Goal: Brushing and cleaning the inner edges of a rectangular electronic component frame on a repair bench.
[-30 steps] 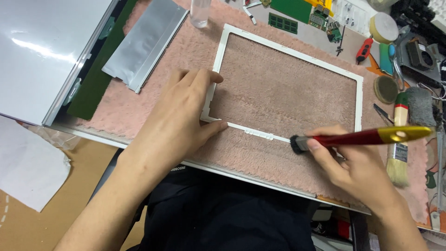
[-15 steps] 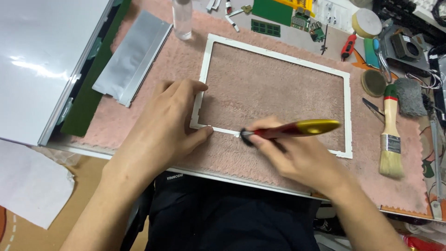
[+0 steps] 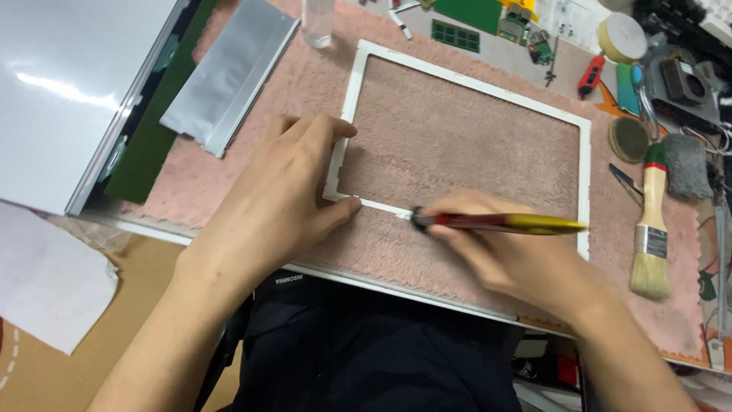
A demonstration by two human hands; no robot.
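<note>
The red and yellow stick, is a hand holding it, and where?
Yes. The right hand holds the red and yellow tool around its red part, near the dark tip. The left hand presses down the white frame corner.

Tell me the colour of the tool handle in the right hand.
Red fading to yellow, on the tool handle; head view.

I see a pink mat [image 3: 229,175] under everything, a silver panel [image 3: 229,72] at upper left, a paintbrush [image 3: 652,229] at right, 1 green board [image 3: 479,13] up top, and a red screwdriver [image 3: 589,75] nearby.
</note>
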